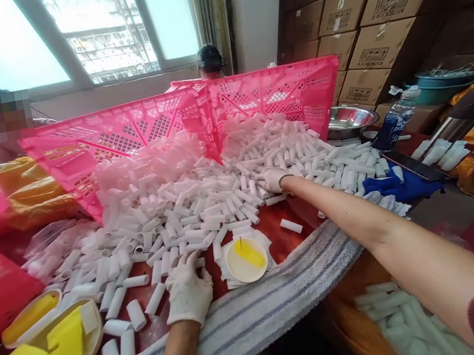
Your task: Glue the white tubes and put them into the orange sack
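A wide heap of short white tubes [195, 200] covers the dark red table. My left hand [189, 290], in a white glove, rests low among the nearest tubes with its fingers curled at one; whether it grips that tube is unclear. My right hand [275, 180], also gloved, reaches into the middle of the heap, its fingertips hidden among the tubes. Between and below the hands stands a small round dish [237, 266] with a yellow piece [250, 253] in it, on white paper. One tube [291, 226] lies apart to the right of the dish.
Pink crates [266, 83] lie tipped behind the heap. A striped towel [252, 315] runs along the near edge. At left, a tray [94, 331] holds yellow pieces. A bottle [396, 119], metal bowl [350, 120] and phone [413, 164] stand or lie right. Two people are beyond.
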